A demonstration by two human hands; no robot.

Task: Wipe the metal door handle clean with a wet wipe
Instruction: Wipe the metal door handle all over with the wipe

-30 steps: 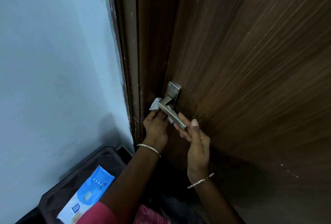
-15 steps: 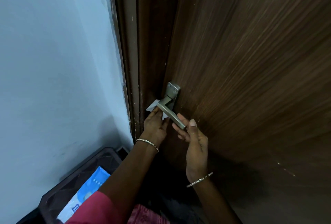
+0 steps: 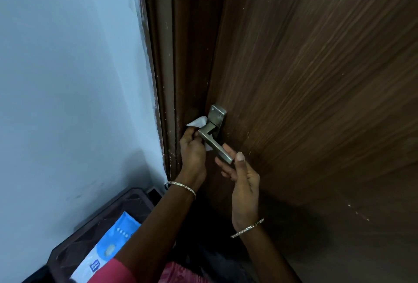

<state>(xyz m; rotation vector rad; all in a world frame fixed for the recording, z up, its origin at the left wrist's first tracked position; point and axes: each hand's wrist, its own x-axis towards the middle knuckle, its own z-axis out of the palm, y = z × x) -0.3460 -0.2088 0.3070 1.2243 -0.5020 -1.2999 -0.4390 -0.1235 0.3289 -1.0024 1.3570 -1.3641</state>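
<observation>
A square brushed-metal door handle (image 3: 214, 143) juts from the dark wooden door (image 3: 316, 79), its lever pointing down and to the right. My left hand (image 3: 192, 149) grips a white wet wipe (image 3: 196, 122) and holds it against the lever's left side near the base plate. One corner of the wipe sticks up above my fingers and another shows under the lever. My right hand (image 3: 241, 174) steadies the lever's free end, thumb on top and fingers underneath.
A pale blue wall (image 3: 67, 79) lies to the left, with the brown door frame (image 3: 167, 67) between it and the door. Low at the left stands a dark crate (image 3: 95, 221) with a blue pack of wipes (image 3: 108, 248) in it.
My left hand has shifted the wipe a little up the lever toward the base plate. My right hand has kept its hold on the lever's end.
</observation>
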